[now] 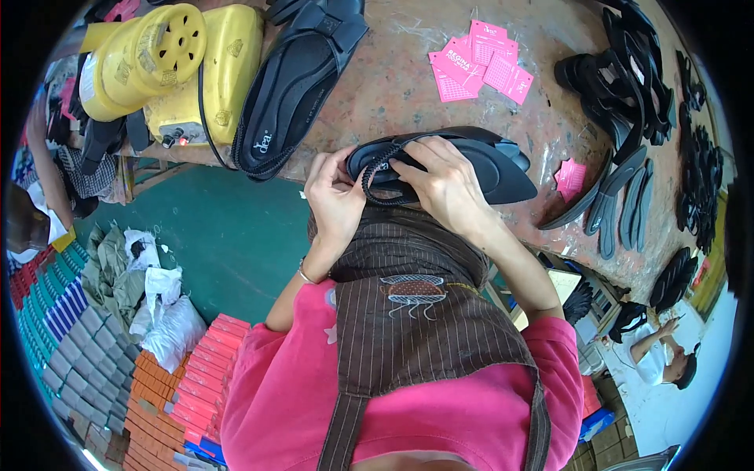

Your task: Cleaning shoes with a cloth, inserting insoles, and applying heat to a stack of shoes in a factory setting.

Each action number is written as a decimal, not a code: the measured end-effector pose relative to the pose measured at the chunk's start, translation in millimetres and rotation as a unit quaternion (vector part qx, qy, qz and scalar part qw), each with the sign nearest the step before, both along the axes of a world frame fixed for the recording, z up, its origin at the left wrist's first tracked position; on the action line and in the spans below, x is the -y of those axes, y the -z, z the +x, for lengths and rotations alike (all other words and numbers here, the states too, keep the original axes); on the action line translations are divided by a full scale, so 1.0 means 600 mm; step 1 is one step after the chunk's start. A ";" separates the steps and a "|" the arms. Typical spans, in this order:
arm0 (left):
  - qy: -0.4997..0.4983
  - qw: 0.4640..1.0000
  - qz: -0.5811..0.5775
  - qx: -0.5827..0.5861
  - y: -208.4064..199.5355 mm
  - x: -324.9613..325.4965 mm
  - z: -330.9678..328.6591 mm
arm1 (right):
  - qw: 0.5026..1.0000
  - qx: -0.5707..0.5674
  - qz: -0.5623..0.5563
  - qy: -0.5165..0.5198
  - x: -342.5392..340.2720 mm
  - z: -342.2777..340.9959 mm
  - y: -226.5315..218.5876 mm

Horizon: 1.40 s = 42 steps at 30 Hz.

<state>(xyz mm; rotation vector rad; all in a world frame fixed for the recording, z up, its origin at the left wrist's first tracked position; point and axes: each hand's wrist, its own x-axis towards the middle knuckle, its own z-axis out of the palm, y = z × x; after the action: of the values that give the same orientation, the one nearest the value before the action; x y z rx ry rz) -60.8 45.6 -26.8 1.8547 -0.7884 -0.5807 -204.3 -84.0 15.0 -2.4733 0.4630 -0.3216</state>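
A black sandal [496,174] lies on its length across the table's near edge, heel toward the left and toe toward the right. My left hand [334,196] pinches its heel end, where a braided strap [367,182] loops round. Over the footbed lies my right hand [446,182], its fingers curled inside the strap against the insole near the heel. A small label shows there, partly covered by my fingers. Farther up and left rests another black sandal [294,94] with a bow on its front band; neither hand touches it.
A yellow machine [200,74] with a round vented drum stands at the table's far left. Pink tags [481,63] lie beyond my hands. Several black sandals [616,82] and loose insoles [616,196] crowd the right side. Stacked pink boxes [206,377] sit low left; other people work both sides.
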 end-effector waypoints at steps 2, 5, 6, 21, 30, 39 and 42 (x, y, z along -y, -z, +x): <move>-0.013 1.000 0.004 -0.016 -0.002 0.003 0.000 | 0.999 -0.017 -0.042 -0.007 -0.003 0.001 -0.002; -0.039 0.998 0.004 -0.055 -0.014 0.010 -0.001 | 0.997 -0.009 -0.074 -0.026 -0.004 0.001 -0.001; -0.052 0.996 0.000 -0.077 -0.017 0.012 -0.001 | 0.997 -0.013 -0.074 -0.026 -0.005 -0.001 0.001; 0.001 1.000 0.021 -0.008 -0.003 0.017 0.018 | 0.995 -0.062 -0.031 -0.068 -0.005 -0.023 0.000; 0.173 0.971 0.163 0.039 -0.041 -0.007 -0.024 | 0.904 0.061 -0.203 0.372 0.034 -0.043 -0.042; 0.474 0.843 0.042 0.251 -0.091 -0.017 -0.108 | 0.966 0.039 0.060 0.249 -0.051 -0.110 -0.067; 0.517 0.809 0.101 0.262 -0.063 -0.026 -0.121 | 0.966 0.003 0.029 0.255 -0.097 -0.100 -0.020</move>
<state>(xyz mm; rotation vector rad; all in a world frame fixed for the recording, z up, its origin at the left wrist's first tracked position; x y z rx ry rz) -133.6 61.5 11.3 1.6535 -2.2436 -0.8302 -264.3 -26.0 27.3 -2.2626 1.0934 -0.5105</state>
